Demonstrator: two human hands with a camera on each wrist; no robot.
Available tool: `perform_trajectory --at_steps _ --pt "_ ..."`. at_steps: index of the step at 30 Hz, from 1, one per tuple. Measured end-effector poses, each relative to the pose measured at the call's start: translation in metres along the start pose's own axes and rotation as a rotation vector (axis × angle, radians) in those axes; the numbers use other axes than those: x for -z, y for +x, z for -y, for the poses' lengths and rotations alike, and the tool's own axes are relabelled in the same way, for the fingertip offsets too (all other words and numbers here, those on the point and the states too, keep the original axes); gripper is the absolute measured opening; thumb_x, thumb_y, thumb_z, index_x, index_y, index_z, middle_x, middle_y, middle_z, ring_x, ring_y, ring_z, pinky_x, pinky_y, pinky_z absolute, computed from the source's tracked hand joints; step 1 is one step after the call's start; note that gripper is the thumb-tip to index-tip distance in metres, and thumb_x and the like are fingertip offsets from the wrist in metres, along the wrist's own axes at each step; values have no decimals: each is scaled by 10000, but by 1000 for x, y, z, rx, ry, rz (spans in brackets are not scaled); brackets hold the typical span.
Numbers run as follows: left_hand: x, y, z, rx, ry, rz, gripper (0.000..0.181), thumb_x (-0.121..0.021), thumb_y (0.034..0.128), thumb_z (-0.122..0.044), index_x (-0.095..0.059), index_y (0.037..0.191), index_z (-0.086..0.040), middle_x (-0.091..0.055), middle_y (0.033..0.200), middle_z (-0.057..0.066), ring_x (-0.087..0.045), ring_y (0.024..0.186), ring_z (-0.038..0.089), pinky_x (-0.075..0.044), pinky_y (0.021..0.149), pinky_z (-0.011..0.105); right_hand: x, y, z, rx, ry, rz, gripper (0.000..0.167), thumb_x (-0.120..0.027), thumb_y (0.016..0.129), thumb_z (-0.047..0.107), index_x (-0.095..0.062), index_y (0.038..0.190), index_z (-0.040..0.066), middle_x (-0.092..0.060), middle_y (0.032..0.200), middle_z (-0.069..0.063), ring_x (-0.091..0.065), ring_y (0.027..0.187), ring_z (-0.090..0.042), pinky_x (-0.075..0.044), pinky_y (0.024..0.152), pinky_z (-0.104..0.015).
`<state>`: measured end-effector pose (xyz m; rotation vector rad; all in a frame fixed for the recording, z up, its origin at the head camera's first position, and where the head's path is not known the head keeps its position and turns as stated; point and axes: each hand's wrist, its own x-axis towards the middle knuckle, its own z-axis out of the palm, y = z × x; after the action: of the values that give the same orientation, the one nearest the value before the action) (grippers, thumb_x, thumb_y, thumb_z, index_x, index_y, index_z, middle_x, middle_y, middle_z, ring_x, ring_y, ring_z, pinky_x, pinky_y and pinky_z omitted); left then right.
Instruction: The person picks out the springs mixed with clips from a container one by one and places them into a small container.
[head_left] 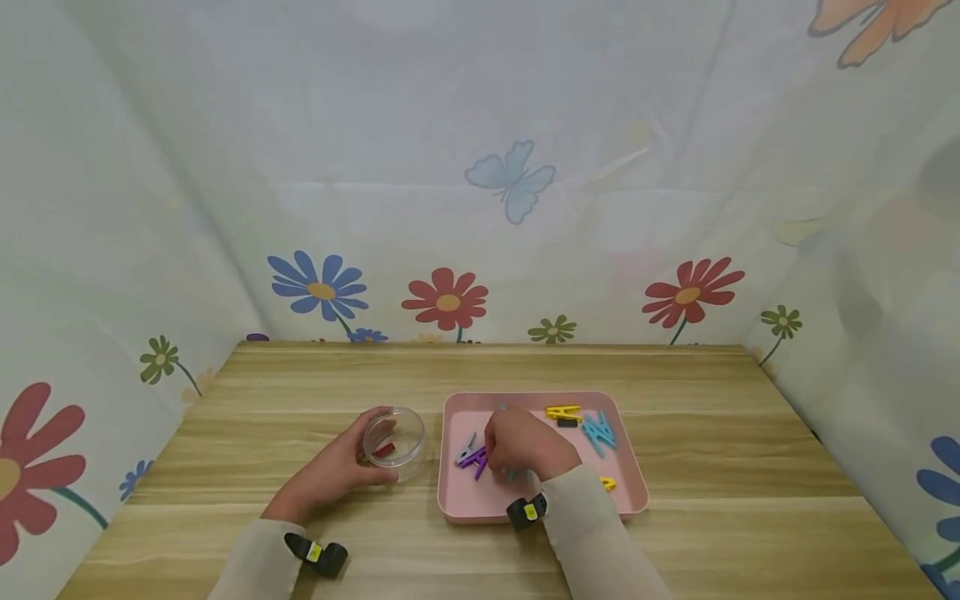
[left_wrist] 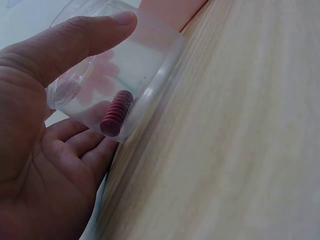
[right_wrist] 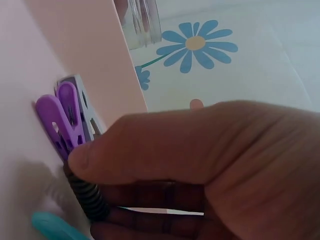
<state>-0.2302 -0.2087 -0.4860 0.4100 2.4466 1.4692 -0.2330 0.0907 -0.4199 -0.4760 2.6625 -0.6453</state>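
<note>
Left hand holds jar, right hand pinches ribbed piece

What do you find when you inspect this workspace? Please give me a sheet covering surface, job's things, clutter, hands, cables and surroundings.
Surface: wood-grain table; pink tray on it.
Job's things: clear jar, with a red ribbed piece inside; dark ribbed piece in the right hand; another black piece in the tray.
Clutter: loose purple, grey, yellow and light-blue clips in the tray.
Hands: left hand holds the jar between thumb and fingers; right hand, over the tray, pinches the dark ribbed piece.
Cables: nothing seen.
Surroundings: pale cloth printed with flowers and butterflies.
</note>
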Motion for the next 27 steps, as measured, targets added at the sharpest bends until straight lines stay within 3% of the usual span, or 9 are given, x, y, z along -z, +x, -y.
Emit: perform_trajectory --at_steps 10,17,27 --pt "0 0 0 -22 -16 16 925 -848 737 -259 -275 1463 -282 -384 1530 151 -529 1296 317 -389 1089 477 5 -3 4 -12 58 3 99 -749 804 84 -691 756 148 -635 724 15 -564 624 -166 -493 541 -268" --pt "-1 -2 1 -41 -22 22 915 -850 734 -241 -290 1456 -270 -386 1525 167 -525 1298 328 -367 1099 503 9 -5 9 58 41 -24 43 -746 814 111 -718 792 136 -641 732 48 -547 601 -137 -481 522 -257" --pt "-1 -2 -2 -43 -2 17 912 -841 746 -245 -278 1463 -264 -387 1527 160 -516 1307 325 -361 1103 506 13 -7 15 90 78 -54 45 -763 821 167 -734 852 154 -647 762 72 -580 707 -141 -511 618 -249"
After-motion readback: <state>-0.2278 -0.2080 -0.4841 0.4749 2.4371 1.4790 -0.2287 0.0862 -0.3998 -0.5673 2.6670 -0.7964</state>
